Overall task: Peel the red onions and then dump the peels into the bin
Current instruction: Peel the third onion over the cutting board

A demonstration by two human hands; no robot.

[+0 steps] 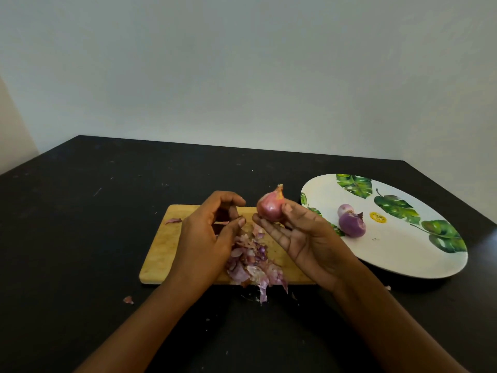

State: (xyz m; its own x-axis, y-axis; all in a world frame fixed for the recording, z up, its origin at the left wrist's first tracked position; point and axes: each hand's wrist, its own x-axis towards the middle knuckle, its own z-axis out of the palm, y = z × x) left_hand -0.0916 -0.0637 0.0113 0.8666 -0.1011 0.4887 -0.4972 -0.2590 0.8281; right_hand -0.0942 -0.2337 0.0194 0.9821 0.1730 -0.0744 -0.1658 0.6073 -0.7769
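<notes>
Right fingers pinch onion; left fingers curled.

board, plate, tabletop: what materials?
Cutting board: looks like wood or bamboo, matte tan, stained and scuffed. Plate: smooth white with printed green leaves; ceramic or melamine, cannot tell. Tabletop: matte black, scratched and speckled; laminate or stone, unclear.

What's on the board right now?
A pile of peels on the board, spilling over its near edge, and one loose peel at its left end. The left hand covers part of it; what lies beneath cannot be seen.
</notes>
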